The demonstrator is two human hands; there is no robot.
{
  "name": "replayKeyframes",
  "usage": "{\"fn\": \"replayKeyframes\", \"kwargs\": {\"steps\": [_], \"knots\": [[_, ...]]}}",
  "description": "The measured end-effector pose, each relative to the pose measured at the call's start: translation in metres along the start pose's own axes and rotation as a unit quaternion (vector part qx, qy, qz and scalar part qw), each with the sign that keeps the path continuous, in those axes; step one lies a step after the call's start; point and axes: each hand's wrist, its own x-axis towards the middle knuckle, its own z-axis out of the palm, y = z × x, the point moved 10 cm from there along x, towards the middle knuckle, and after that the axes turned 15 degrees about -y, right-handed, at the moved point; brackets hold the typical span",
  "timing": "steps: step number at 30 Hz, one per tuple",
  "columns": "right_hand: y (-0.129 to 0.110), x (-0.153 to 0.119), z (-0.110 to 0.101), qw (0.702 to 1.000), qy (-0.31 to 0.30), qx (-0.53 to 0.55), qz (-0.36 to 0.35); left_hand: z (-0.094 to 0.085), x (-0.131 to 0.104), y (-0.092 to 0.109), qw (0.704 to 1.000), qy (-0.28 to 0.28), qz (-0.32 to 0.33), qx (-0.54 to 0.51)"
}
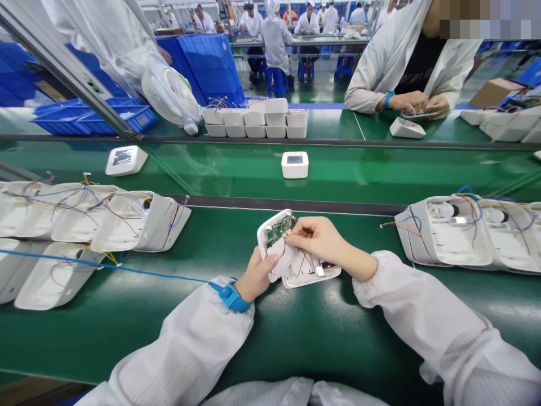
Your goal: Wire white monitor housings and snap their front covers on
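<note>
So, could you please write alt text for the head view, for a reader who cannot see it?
A person's left hand holds a white cover with a green circuit board inside, while the right hand is at the board. Open, wired white casings flank the hands on a green table; a white-coated co-worker is across.

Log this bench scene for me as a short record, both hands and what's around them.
Left grip: holds white panel carrying green circuit board
Right grip: at the board's edge, exact contact unclear
Bench centre: open white shell beside the panel
Left wrist: blue strap
Bench left: wired white housings
Bench right: more wired housings
Farther ahead: two white units with screens
</note>
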Motion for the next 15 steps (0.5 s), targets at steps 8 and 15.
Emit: {"fn": "replayKeyframes", "kwargs": {"steps": [8,15], "knots": [[-0.006,0.000,-0.004,1.000,-0.002,-0.009,0.004,0.006,0.003,0.007,1.000,-0.018,0.011,-0.006],[0.009,0.001,-0.006,0.997,0.002,0.027,0.066,0.007,0.003,0.007,1.000,-0.012,-0.005,0.010]]}}
